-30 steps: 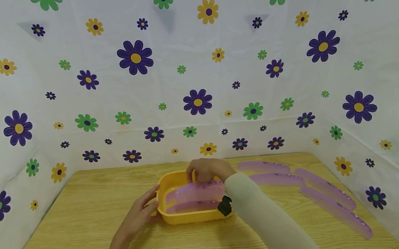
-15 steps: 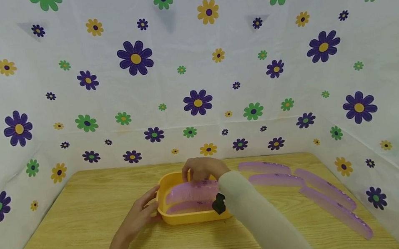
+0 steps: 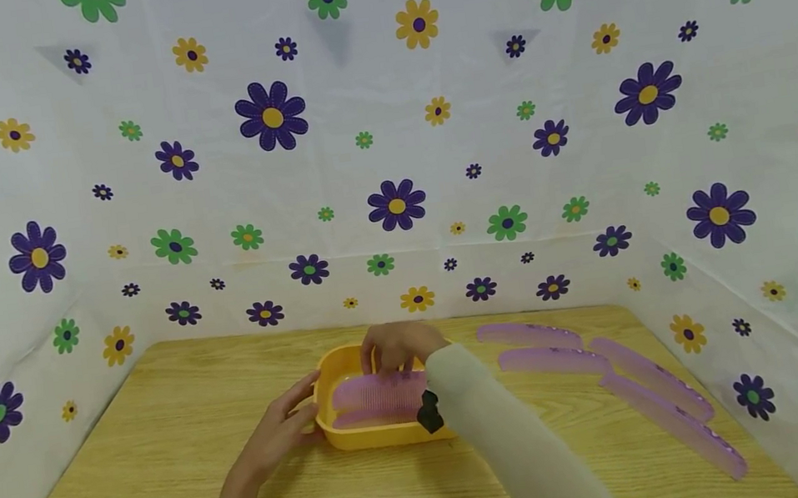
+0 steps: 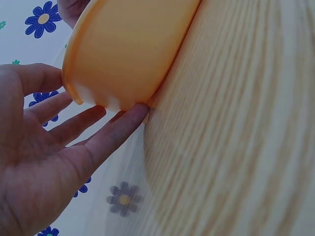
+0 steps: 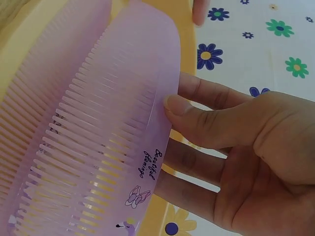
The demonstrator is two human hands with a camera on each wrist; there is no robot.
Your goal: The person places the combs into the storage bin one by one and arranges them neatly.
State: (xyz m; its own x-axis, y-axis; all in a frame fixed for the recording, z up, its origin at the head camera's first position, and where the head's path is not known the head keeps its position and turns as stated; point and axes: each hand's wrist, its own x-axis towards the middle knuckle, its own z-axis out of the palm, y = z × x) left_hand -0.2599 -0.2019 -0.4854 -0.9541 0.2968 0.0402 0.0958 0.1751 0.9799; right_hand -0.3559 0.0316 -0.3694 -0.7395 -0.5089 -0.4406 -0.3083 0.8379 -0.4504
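A yellow basin [image 3: 386, 435] stands on the table in front of me. My left hand [image 3: 282, 424] touches its left end; in the left wrist view the extended fingertips [image 4: 133, 115] rest against the outer wall. Over the basin, my right hand [image 3: 400, 345] pinches a translucent purple comb [image 5: 142, 98] by its spine, thumb on the near face and fingers behind. The comb's teeth point toward me. A second purple comb [image 3: 368, 417] lies in the basin in front of the held one, partly hidden by it.
To the right of the basin, several purple combs lie on the wooden table [image 3: 168, 448]: a back comb [image 3: 527, 333], one before it [image 3: 553, 360], and slanting ones [image 3: 675, 423] at the right. Flower-printed white cloth [image 3: 329, 174] walls the back and sides.
My right hand has moved a little left and lowered the comb further into the basin, closer to the front comb. The left hand has stayed at the basin's end.
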